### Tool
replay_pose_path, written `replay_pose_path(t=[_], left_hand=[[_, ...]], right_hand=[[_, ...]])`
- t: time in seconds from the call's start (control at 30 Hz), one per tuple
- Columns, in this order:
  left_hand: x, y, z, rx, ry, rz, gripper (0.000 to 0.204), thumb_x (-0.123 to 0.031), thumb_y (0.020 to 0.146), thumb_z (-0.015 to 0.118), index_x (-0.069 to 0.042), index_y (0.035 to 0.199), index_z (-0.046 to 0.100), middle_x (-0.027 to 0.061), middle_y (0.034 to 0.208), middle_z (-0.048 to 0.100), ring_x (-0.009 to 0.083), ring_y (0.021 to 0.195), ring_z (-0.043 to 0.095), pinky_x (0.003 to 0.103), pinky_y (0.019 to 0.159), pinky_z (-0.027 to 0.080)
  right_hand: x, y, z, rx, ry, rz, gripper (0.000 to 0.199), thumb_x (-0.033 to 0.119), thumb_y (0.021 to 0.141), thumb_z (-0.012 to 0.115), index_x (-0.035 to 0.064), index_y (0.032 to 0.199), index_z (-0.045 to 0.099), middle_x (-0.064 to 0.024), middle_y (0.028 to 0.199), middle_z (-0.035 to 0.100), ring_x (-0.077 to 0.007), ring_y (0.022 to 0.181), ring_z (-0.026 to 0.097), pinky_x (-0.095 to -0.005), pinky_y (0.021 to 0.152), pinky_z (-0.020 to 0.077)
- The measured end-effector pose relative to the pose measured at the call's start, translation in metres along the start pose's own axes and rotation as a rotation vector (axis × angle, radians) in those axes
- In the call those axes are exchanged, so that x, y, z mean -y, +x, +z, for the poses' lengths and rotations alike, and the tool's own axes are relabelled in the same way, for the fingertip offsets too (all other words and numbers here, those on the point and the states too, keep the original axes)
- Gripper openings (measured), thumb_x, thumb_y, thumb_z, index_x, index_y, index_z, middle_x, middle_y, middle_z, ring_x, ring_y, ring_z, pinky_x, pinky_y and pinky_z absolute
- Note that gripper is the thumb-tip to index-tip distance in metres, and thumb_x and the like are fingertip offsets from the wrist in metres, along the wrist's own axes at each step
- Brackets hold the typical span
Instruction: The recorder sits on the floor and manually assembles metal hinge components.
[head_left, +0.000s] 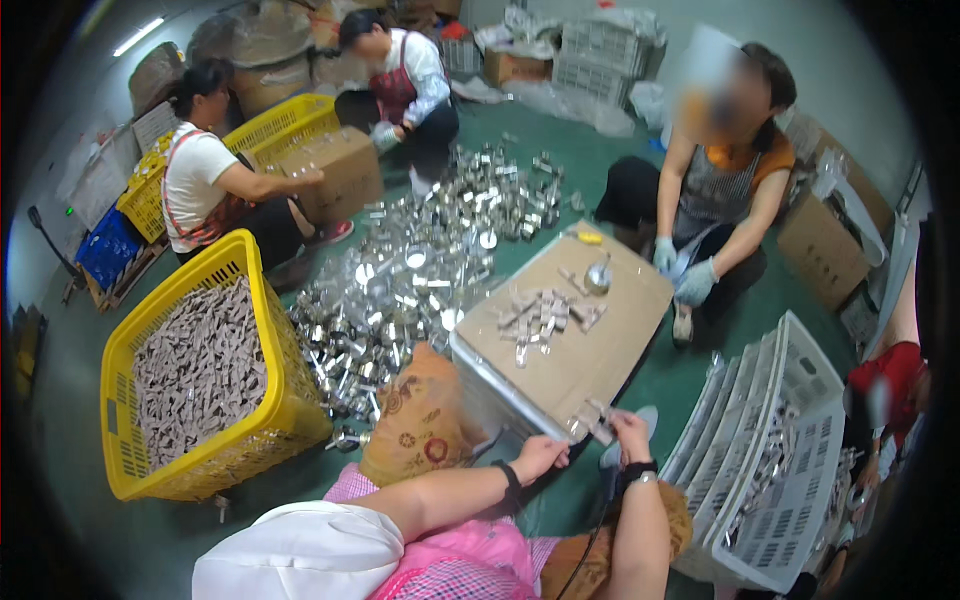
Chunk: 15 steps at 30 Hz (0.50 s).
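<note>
My right hand point(631, 437) is closed at the near edge of the cardboard-topped work surface point(610, 345), pinching a small brownish strip with a clear, shiny part point(597, 424). Just left of it, my left hand point(541, 458) has its fingers curled together by the near corner; what they hold, if anything, is too small to make out. Farther up the surface lies a loose heap of small grey-brown strips point(545, 322). Beyond the heap sits a round metal piece with a stem point(598, 278), and a small yellow object point(590, 238) rests by the far edge.
A yellow basket point(120, 400) full of grey-brown strips stands at the left. Shiny metal parts point(400, 270) are piled on the floor. White-grey crates point(800, 480) stand at the right. A gloved co-worker point(735, 180) sits across from me; two others point(205, 180) sit at the far left.
</note>
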<state>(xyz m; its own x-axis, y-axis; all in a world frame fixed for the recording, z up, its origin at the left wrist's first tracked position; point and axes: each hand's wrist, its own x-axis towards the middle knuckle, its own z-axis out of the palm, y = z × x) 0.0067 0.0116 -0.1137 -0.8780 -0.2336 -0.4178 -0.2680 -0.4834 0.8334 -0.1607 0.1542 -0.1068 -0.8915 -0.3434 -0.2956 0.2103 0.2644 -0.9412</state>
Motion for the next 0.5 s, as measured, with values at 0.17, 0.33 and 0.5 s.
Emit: replay_pose_path(t=[0.17,0.33,0.5], left_hand=[[-0.022,0.006,-0.005,0.013,0.098,0.043,0.023,-0.015,0.090,0.052,0.001,0.076,0.060,0.0086,0.065,0.062,0.0145,0.059,0.059,0.027,0.056,0.048],[-0.022,0.009,-0.007,-0.062,0.004,-0.022,0.024,-0.019,0.089,0.055,0.003,0.081,0.057,0.0081,0.068,0.061,0.0137,0.063,0.059,0.025,0.061,0.049],[-0.020,0.001,0.001,-0.026,0.007,-0.058,0.024,-0.019,0.090,0.054,0.003,0.082,0.058,0.0078,0.069,0.062,0.0118,0.063,0.058,0.025,0.061,0.048]], right_hand=[[0.022,0.003,-0.006,-0.143,-0.174,-0.147,0.035,0.018,0.081,0.062,-0.0037,0.107,0.059,-0.0091,0.095,0.064,-0.0164,0.087,0.058,-0.0282,0.078,0.0450],[0.096,-0.008,0.010,-0.237,-0.183,-0.224,0.032,0.016,0.081,0.064,-0.0035,0.106,0.060,-0.0082,0.093,0.063,-0.0127,0.085,0.058,-0.0248,0.078,0.0448],[0.154,-0.006,0.074,0.010,-0.382,-0.327,0.031,0.008,0.075,0.065,-0.0019,0.104,0.061,-0.0059,0.085,0.064,-0.0094,0.074,0.056,-0.0233,0.070,0.0466]])
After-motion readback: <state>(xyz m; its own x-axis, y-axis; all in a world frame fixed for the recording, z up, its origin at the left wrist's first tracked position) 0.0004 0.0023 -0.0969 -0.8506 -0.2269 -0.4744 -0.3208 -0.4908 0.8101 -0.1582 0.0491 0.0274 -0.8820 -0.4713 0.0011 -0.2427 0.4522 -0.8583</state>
